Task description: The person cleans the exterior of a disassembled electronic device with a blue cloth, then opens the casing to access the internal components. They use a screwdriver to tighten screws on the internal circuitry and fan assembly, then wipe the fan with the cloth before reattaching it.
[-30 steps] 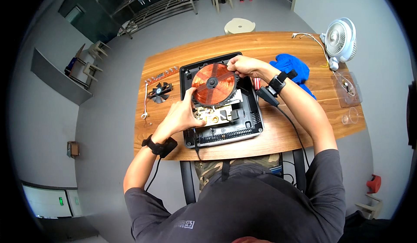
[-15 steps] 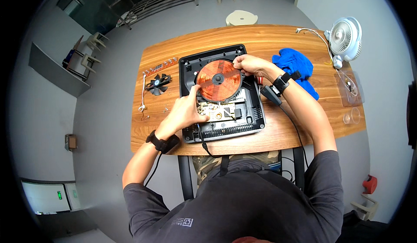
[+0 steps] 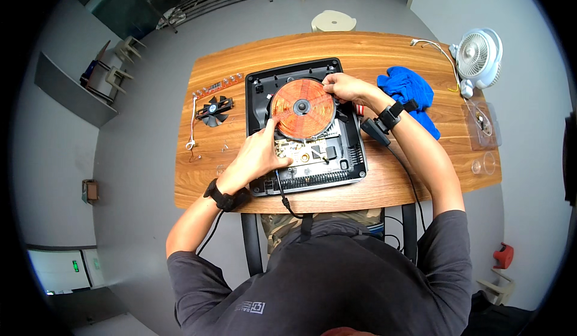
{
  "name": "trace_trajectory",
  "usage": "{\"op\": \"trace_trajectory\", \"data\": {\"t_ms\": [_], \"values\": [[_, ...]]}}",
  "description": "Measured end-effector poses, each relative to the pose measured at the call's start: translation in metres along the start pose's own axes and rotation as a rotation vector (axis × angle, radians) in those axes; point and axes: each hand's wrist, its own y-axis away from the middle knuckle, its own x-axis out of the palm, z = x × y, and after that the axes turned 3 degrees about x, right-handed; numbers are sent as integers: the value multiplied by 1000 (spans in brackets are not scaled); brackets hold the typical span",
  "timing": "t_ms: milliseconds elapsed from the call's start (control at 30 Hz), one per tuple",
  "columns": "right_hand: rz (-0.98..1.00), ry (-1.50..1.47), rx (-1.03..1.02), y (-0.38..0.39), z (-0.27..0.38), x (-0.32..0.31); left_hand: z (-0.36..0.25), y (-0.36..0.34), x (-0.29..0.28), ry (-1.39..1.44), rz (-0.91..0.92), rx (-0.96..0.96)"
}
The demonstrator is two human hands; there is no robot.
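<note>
A round copper coil (image 3: 300, 121) with a dark hub lies inside the open black appliance housing (image 3: 303, 184), over the upper part of a pale circuit board (image 3: 294, 152). My left hand (image 3: 259, 149) has thumb and forefinger spread, the forefinger touching the coil's left edge, the thumb at the board's lower left. My right hand (image 3: 348, 89) pinches the coil's upper right rim. A black cord (image 3: 284, 199) runs from the housing's front over the table edge.
On the wooden table (image 3: 222, 192): a loose fan (image 3: 213, 112), an orange button board (image 3: 216, 86), small loose parts, a blue cloth (image 3: 406, 92), a white desk fan (image 3: 475, 56), a clear container (image 3: 478, 122) and a clear cup (image 3: 484, 163). A stool (image 3: 333, 20) stands beyond.
The coil has shifted slightly rightward and toward me relative to the housing, with both my hands still on it. The whole view has also shifted slightly.
</note>
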Motion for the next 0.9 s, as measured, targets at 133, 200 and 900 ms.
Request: {"op": "trace_trajectory", "data": {"t_ms": [133,200,900], "values": [[-62,166,-54,-1,0,0,-1,1,-3,8,34,11],[-99,257,-96,-2,-2,-1,1,2,-1,18,21,34],[-541,507,-63,18,-37,-55,45,28,-16,11,94,344]]}}
